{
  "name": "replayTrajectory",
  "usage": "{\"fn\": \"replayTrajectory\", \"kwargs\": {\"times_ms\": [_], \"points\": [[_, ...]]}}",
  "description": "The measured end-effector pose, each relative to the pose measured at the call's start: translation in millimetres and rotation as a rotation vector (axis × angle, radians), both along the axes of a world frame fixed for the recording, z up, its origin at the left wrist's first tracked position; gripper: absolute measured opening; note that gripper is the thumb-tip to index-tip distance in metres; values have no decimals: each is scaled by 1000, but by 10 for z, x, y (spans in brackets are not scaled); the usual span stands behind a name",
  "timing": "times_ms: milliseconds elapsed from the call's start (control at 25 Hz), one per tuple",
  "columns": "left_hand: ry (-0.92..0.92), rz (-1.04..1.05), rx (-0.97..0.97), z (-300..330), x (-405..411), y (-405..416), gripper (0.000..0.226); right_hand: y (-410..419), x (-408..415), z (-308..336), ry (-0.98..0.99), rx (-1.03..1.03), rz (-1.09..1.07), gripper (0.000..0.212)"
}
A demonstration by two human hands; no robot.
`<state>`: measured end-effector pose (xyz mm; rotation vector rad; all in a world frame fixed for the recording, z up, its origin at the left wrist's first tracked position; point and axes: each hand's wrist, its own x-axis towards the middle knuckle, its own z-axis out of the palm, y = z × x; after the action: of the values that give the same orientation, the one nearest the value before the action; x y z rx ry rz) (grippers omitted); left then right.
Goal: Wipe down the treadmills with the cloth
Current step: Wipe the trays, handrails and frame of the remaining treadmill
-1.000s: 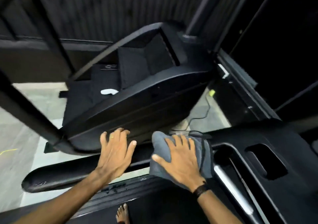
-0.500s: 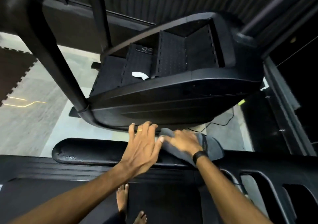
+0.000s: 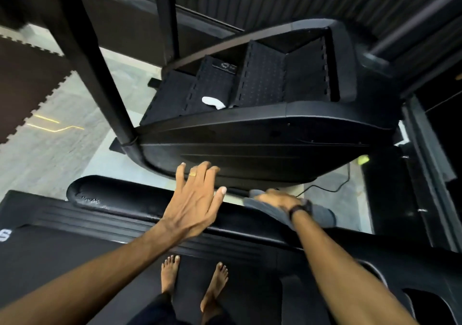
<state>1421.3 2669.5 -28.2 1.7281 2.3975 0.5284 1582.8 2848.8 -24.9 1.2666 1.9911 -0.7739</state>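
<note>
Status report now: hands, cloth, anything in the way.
Left hand open, fingers spread over the handlebar. Right hand flat on the grey cloth, pressing it to the bar. Nothing blocking the bar ahead.

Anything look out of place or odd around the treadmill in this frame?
One thing: a small white object lies on the dark stepped surface of the machine ahead, the only pale item there; what it is cannot be told. Otherwise normal: the right hand presses the grey cloth on the padded bar.
</note>
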Motion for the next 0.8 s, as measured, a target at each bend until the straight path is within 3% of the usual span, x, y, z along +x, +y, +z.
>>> {"fn": "replayTrajectory", "kwargs": {"times_ms": [80, 160, 280, 400, 480, 560, 600, 680, 800], "points": [[7, 14, 3, -9, 16, -12, 53, -249, -430, -85, 101, 41, 189, 49], [-5, 22, 10, -5, 11, -14, 52, -603, -511, 58, 295, 275, 312, 50], [-17, 23, 12, -7, 9, -7, 52, -799, 178, 212, 459, 601, 407, 49], [-20, 31, 17, 18, 29, -4, 52, -320, 665, 264, 336, 424, 293, 42], [-2, 27, 23, 40, 55, -2, 53, -59, 404, 245, 232, 136, 213, 33], [-4, 18, 16, 29, 37, -4, 52, -51, -143, 56, 158, 32, 283, 39], [-13, 20, 20, 23, 34, -10, 51, -171, -362, -43, 182, 48, 310, 42], [-28, 33, 47, 24, 29, -20, 50, -561, -371, -70, 353, 321, 393, 45], [-47, 23, 51, 36, 31, -9, 49, -591, 320, 180, 513, 510, 414, 50]]}}
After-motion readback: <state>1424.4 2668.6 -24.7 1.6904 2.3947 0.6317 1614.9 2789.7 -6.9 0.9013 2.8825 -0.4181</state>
